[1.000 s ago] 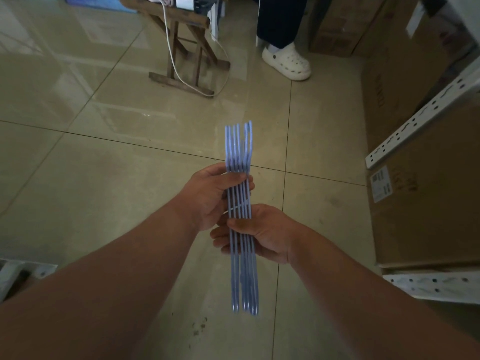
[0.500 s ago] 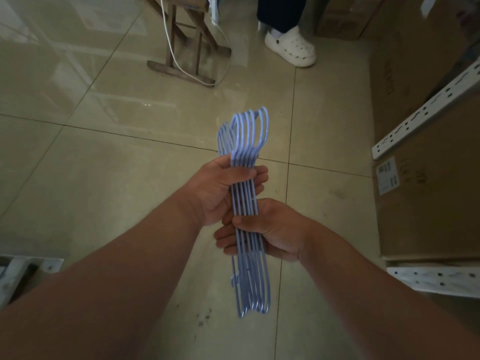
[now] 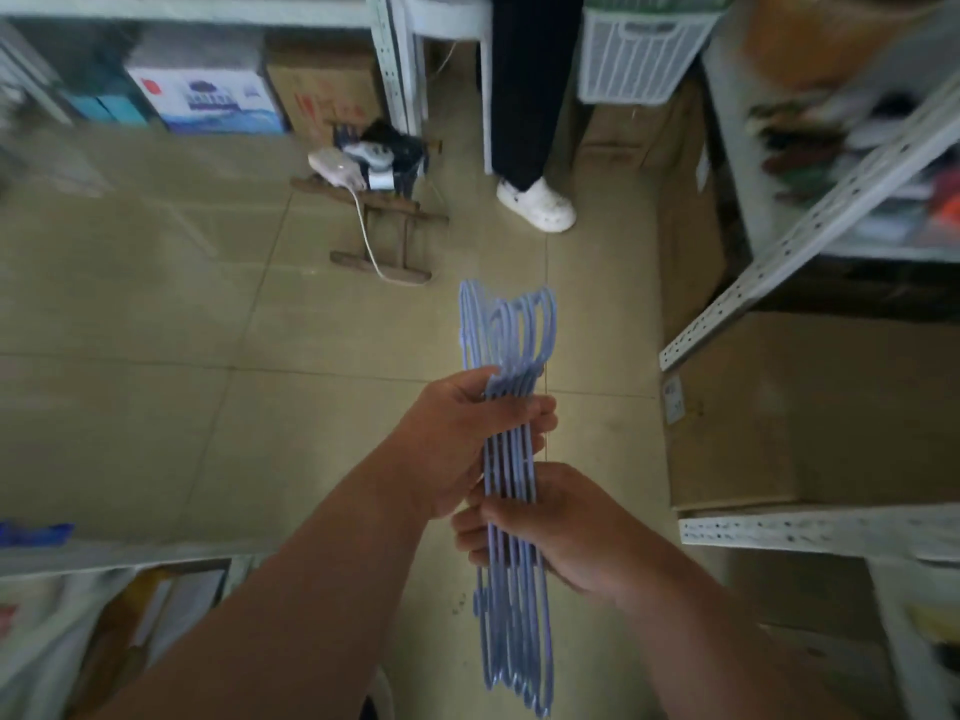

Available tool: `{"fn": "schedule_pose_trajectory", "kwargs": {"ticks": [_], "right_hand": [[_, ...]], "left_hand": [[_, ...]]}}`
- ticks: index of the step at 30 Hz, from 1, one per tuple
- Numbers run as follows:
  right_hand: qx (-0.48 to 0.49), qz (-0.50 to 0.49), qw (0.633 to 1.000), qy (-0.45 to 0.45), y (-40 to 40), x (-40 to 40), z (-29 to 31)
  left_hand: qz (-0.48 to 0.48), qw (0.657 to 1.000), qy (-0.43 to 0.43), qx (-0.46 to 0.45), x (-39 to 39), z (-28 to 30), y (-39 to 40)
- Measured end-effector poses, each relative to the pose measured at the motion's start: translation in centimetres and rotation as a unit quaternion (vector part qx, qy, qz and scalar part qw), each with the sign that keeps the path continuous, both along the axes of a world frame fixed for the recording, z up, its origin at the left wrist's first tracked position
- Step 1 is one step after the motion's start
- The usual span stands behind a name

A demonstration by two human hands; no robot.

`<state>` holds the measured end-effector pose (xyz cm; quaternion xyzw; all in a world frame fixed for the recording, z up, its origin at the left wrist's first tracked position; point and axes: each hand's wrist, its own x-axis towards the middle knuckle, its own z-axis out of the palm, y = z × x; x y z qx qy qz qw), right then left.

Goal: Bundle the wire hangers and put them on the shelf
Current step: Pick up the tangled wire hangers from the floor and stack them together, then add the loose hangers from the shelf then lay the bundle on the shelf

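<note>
Blue wire hangers [image 3: 509, 459] stacked upright, left hand [image 3: 457, 439] grip clenched above, right hand [image 3: 550, 532] grip clenched below

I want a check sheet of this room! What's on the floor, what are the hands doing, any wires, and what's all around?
Surface: beige tiled floor, some dark specks near the person's feet.
Job's things: bunch of light blue wire hangers, held together upright, not yet on a shelf.
Clutter: small wooden stool piled with dark items.
Grippers: left hand grips the bunch higher up; right hand grips it lower down.
Cables: white cord trails from a white plug block down over the stool.
Surroundings: grey metal shelf racks, brown cardboard boxes, white plastic basket, another person's white shoe.
</note>
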<state>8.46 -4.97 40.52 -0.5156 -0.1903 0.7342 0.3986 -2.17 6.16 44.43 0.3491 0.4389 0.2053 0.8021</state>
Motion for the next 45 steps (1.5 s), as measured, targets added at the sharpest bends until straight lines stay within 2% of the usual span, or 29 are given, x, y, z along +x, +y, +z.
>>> {"fn": "schedule_pose_trajectory", "kwargs": {"ticks": [8, 12, 19, 22, 29, 39, 45], "right_hand": [[-0.061, -0.13, 0.988, -0.051, -4.3, -1.8, 26.0], [-0.039, -0.217, 0.973, -0.062, -8.2, -2.2, 37.1], [-0.008, -0.343, 0.934, -0.097, -16.1, -3.0, 50.4], [0.01, -0.39, 0.916, -0.096, -19.7, -2.9, 54.0], [0.054, -0.461, 0.875, -0.138, -28.1, -1.2, 59.3], [0.097, -0.547, 0.809, -0.191, -35.0, 0.3, 59.8], [0.068, -0.595, 0.777, -0.194, -35.2, 2.6, 58.9]], "left_hand": [[-0.062, 0.997, -0.036, -0.031, -0.3, 24.0, -2.5], [-0.102, 0.991, -0.066, -0.061, 0.9, 34.9, -5.0], [-0.237, 0.964, -0.1, -0.062, 4.2, 47.3, -11.4], [-0.284, 0.947, -0.12, -0.09, 5.7, 50.6, -14.6], [-0.349, 0.924, -0.141, -0.074, 10.0, 55.3, -22.2], [-0.44, 0.887, -0.132, -0.05, 14.4, 58.4, -30.5], [-0.49, 0.864, -0.108, -0.045, 18.5, 58.8, -32.0]]}}
